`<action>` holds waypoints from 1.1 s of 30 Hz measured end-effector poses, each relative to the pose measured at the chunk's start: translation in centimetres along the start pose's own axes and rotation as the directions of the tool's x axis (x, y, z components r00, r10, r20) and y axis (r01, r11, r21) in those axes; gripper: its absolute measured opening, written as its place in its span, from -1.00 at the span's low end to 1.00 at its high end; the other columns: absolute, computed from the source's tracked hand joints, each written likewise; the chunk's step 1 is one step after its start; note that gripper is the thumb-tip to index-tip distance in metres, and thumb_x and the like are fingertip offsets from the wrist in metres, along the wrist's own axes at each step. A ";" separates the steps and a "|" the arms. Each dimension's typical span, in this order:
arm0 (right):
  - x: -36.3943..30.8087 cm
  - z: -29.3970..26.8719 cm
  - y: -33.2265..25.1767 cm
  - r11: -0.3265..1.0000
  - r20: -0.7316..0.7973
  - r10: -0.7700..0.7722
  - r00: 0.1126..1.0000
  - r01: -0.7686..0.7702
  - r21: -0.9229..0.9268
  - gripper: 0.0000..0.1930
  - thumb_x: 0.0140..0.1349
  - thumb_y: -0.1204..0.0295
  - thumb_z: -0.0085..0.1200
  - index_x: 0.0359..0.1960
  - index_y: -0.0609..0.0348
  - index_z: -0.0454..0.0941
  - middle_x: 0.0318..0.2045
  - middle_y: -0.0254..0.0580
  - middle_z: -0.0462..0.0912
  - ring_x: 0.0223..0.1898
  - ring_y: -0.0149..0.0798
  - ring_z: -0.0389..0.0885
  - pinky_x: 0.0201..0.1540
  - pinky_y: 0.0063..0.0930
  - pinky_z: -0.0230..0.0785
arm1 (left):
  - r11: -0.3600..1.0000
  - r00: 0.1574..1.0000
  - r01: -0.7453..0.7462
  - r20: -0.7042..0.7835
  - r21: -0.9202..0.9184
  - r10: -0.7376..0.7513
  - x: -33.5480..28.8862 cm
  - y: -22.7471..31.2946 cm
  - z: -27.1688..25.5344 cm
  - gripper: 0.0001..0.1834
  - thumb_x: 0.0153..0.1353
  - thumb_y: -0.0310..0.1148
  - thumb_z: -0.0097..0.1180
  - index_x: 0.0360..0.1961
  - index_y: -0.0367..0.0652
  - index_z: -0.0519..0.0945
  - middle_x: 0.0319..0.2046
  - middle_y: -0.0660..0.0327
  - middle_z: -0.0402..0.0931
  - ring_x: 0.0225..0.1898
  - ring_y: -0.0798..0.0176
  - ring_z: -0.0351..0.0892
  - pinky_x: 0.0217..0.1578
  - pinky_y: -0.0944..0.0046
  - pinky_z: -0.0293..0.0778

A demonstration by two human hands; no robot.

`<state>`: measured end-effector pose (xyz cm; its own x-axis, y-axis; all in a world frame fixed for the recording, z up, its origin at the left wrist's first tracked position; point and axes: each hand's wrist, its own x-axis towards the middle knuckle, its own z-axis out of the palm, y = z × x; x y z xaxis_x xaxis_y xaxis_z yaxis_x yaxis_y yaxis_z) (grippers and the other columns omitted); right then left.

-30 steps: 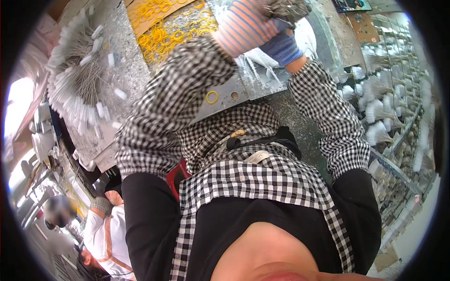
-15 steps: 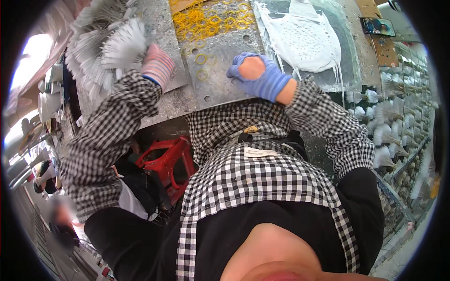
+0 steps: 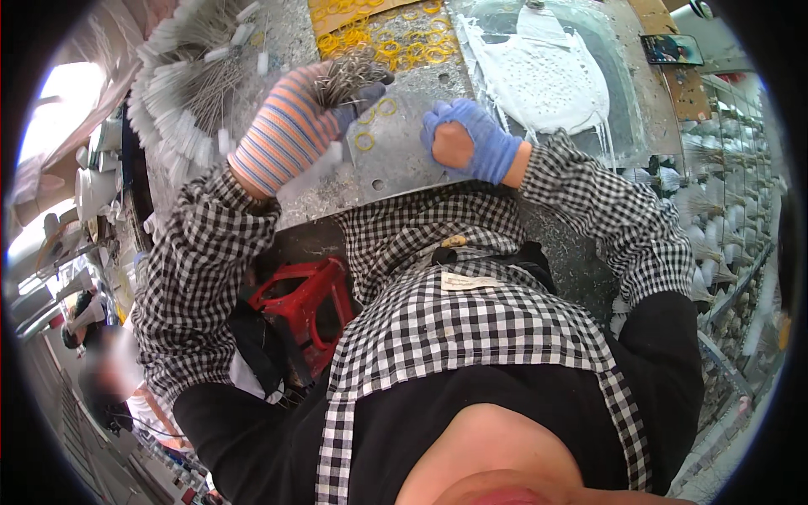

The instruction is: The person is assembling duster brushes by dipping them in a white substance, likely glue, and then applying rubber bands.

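Note:
My left hand [image 3: 286, 130], in a striped glove with dark fingertips, is closed around a bundle of thin wire-stemmed brushes [image 3: 349, 77]. Their grey wire ends stick up in a tangled cluster above the fingers. Below the palm, pale blurred tips show near the metal sheet. My right hand [image 3: 473, 143], in a blue glove with a bare patch on its back, is closed over the plate; whatever its fingers may hold is hidden. Between the hands, a few yellow rubber bands [image 3: 364, 140] lie on the metal plate [image 3: 412, 160].
Many more yellow bands [image 3: 412, 42] are heaped at the far side. White paste [image 3: 547, 80] covers a board at far right, beside a phone [image 3: 673, 50]. White-tipped wire brushes [image 3: 181, 93] pile up at left. A red stool [image 3: 307, 295] stands under the table.
My left hand has come right and turned from the brush pile, bringing the wire bundle over the plate. My right hand has shifted slightly right and stays closed.

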<state>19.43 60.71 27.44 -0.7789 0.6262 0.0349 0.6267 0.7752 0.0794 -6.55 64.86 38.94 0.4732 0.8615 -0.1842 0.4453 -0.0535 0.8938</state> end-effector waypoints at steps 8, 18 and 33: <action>-0.2 -8.0 3.7 0.391 -0.052 0.397 0.916 -0.117 0.913 -0.74 0.36 0.30 0.07 -0.14 0.26 0.62 -0.17 -0.04 0.67 -0.06 -0.17 0.65 0.03 -0.31 0.48 | 0.949 0.978 0.192 0.132 -0.249 -0.163 1.1 2.8 4.6 -0.79 0.39 -0.37 0.22 -0.04 -0.25 0.59 -0.38 0.39 0.53 -0.52 0.54 0.36 -0.51 0.44 0.30; -1.8 -12.4 3.9 -0.471 -0.185 0.255 0.949 0.289 0.834 -0.67 0.41 0.39 -0.18 -0.13 0.36 0.63 -0.17 -0.08 0.71 -0.05 -0.22 0.62 0.03 -0.39 0.45 | 0.915 1.000 -0.015 0.001 -0.404 0.017 2.6 5.1 4.3 -0.81 0.42 -0.29 0.21 -0.16 -0.22 0.62 -0.44 0.35 0.54 -0.49 0.51 0.42 -0.47 0.45 0.33; 0.2 -14.6 7.2 0.637 -0.234 0.428 0.873 -0.108 0.764 -0.38 0.08 0.02 0.43 0.08 0.17 0.66 -0.19 -0.07 0.77 -0.26 -0.27 0.79 -0.08 -0.44 0.63 | 0.975 0.973 -0.140 0.205 0.170 0.104 3.5 6.1 9.0 -0.56 0.15 -0.54 0.22 0.10 -0.21 0.55 -0.23 0.15 0.65 -0.22 0.07 0.64 -0.21 0.09 0.54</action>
<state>23.52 65.19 42.55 -0.4167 0.8589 0.2978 0.5002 0.4902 -0.7138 4.67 63.02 40.06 0.6629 0.7291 -0.1704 0.4972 -0.2585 0.8282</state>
